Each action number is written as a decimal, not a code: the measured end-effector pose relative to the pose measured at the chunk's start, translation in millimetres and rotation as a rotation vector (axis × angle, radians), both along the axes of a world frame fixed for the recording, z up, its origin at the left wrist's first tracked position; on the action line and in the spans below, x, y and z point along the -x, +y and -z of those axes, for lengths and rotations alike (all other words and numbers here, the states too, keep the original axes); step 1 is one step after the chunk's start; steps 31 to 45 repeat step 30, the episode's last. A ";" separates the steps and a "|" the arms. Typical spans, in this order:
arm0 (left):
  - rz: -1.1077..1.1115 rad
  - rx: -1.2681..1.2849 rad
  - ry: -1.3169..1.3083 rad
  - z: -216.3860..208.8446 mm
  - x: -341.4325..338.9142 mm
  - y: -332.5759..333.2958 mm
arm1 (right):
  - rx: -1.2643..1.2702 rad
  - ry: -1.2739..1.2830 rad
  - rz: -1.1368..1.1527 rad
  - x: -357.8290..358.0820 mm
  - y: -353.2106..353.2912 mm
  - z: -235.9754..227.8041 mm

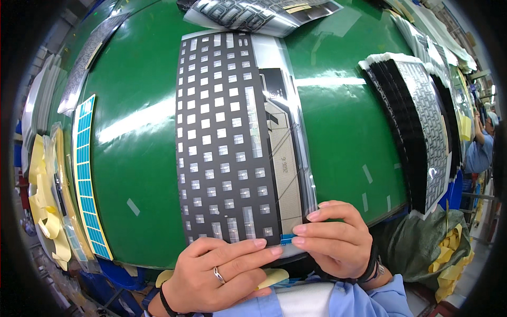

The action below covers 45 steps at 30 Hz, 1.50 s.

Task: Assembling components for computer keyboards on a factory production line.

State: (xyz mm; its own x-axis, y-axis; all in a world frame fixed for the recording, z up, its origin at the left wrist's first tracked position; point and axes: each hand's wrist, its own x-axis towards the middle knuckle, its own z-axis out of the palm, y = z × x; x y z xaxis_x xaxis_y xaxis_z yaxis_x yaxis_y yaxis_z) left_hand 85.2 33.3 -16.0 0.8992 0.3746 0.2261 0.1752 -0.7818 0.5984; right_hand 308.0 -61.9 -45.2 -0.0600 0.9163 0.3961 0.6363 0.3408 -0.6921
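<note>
A black keyboard sheet with rows of square cut-outs (205,161) lies lengthwise in front of me, over a clear film (268,50). Along its right side shows a beige and black printed strip (285,164). My left hand (224,272), with a ring on one finger, lies across the sheet's near edge, fingers stretched to the right. A small blue sticker (286,239) sits at the near right corner. My right hand (338,240) pinches at that sticker, thumb partly hidden. The left fingertips nearly reach it.
Left on the green table (137,158) lies a yellow-backed strip of blue stickers (91,185), beside yellow paper scraps (45,211). A stack of keyboard sheets (417,121) stands right; more sheets (248,15) lie at the far edge. A green bag (417,248) hangs at right. A co-worker (479,145) is far right.
</note>
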 end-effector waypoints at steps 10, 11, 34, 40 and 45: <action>-0.037 0.028 0.029 -4.8 -0.9 -2.3 | 0.011 0.007 0.017 0.9 -0.2 -0.8; -0.039 0.026 0.030 -4.9 -1.0 -2.4 | -0.005 -0.010 0.007 0.4 -0.2 -0.5; -0.016 0.015 0.009 -2.2 -0.5 -1.2 | -0.011 -0.123 -0.015 0.3 -1.3 -4.7; -0.016 0.015 0.009 -2.2 -0.5 -1.2 | -0.011 -0.123 -0.015 0.3 -1.3 -4.7; -0.016 0.015 0.009 -2.2 -0.5 -1.2 | -0.011 -0.123 -0.015 0.3 -1.3 -4.7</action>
